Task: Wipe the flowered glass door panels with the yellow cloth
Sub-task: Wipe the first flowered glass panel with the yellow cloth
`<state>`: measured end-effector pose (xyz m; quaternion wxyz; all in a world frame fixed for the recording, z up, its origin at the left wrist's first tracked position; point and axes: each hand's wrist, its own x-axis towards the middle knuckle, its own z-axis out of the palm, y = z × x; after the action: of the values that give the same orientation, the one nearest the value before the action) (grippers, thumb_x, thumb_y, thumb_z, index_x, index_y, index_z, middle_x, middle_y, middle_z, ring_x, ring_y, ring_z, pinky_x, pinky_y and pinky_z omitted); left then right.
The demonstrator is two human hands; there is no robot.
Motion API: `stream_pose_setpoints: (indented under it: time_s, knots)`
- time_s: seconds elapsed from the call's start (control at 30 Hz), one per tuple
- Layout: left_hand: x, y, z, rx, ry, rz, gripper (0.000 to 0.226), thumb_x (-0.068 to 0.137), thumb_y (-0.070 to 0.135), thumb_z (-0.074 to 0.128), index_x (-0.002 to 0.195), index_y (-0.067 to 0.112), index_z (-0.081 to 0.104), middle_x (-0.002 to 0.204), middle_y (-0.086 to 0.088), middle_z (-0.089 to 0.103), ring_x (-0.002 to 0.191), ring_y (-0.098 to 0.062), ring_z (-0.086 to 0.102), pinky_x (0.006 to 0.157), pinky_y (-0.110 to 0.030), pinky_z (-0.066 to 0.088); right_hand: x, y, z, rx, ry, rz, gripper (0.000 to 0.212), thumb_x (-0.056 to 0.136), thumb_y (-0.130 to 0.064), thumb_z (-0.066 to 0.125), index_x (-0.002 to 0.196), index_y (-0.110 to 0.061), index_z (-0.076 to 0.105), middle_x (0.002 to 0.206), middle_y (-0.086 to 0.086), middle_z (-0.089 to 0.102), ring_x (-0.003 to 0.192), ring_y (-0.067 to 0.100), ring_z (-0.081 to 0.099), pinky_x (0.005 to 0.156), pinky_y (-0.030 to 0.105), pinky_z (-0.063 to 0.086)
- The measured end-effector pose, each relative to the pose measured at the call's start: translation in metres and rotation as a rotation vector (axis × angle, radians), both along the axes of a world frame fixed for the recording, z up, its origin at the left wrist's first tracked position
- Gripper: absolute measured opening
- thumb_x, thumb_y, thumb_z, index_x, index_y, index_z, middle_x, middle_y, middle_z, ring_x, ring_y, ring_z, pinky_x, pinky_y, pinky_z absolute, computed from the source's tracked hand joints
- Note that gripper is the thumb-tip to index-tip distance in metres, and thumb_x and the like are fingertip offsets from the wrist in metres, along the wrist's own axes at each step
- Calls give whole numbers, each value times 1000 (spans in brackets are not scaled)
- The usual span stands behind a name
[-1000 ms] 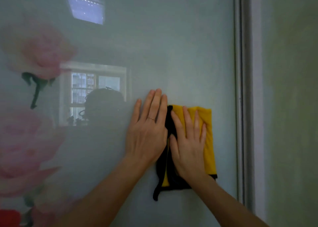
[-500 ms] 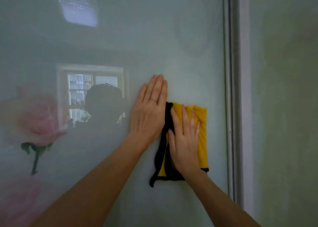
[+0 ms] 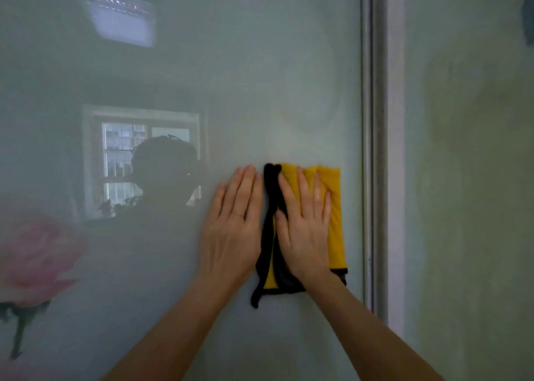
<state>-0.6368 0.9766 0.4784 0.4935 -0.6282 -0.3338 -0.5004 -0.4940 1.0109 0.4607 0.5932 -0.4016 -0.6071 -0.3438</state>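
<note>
A pale grey-green glass door panel (image 3: pixel 260 77) fills most of the view, with a printed pink rose (image 3: pixel 34 259) at its lower left. The yellow cloth (image 3: pixel 335 221), folded and edged in black, lies flat against the glass near the panel's right edge. My right hand (image 3: pixel 303 230) presses on the cloth with straight fingers. My left hand (image 3: pixel 234 230) lies flat on the bare glass just left of the cloth, fingers straight and together.
A metal door frame (image 3: pixel 372 149) runs vertically just right of the cloth. Beyond it is a greenish wall or second panel (image 3: pixel 468 178). The glass reflects a window (image 3: pixel 115 155), a ceiling lamp (image 3: pixel 121 19) and a person's dark outline.
Both hands and the cloth have slid upward along the glass near the frame. The view has shifted up, so the rose now sits lower in the frame.
</note>
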Motion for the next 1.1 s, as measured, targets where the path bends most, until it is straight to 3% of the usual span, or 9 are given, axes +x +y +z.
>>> stream_pose_setpoints:
  time_s: [0.17, 0.43, 0.57, 0.8, 1.1]
  knots:
    - [15, 8, 14, 6, -34, 23, 49, 102, 8, 33, 148, -7, 41, 157, -22, 38, 148, -35, 32, 123, -47, 22, 24, 5, -20, 65, -189, 50, 58, 101, -29, 44, 157, -28, 31, 165, 8, 31, 154, 36, 24, 122, 61, 20]
    - [47, 14, 42, 43, -112, 88, 53, 100, 7, 23, 148, -7, 41, 154, -25, 40, 146, -39, 35, 121, -51, 26, 53, 24, 125, 178, -133, 6, 52, 102, -28, 43, 153, -21, 45, 161, 10, 39, 151, 36, 32, 120, 60, 24]
    - [51, 17, 46, 50, -112, 100, 51, 101, 7, 27, 147, -7, 42, 154, -26, 40, 146, -39, 35, 121, -51, 27, 52, 26, 114, 222, -100, 6, 48, 105, -28, 40, 152, -21, 48, 160, 10, 41, 150, 35, 34, 120, 57, 27]
    - [89, 28, 66, 37, -39, -45, 47, 103, 8, 33, 147, -6, 43, 154, -24, 41, 146, -36, 36, 125, -41, 16, 70, 26, 30, 228, -132, 5, 49, 102, -23, 50, 151, -24, 44, 155, 7, 48, 148, 29, 39, 114, 45, 30]
    - [107, 40, 96, 95, -124, -98, 47, 105, 7, 34, 151, -3, 35, 157, -21, 37, 148, -34, 32, 124, -41, 19, 83, 33, 119, 316, -155, -14, 42, 100, -22, 50, 142, -23, 54, 150, 6, 54, 141, 29, 46, 99, 49, 39]
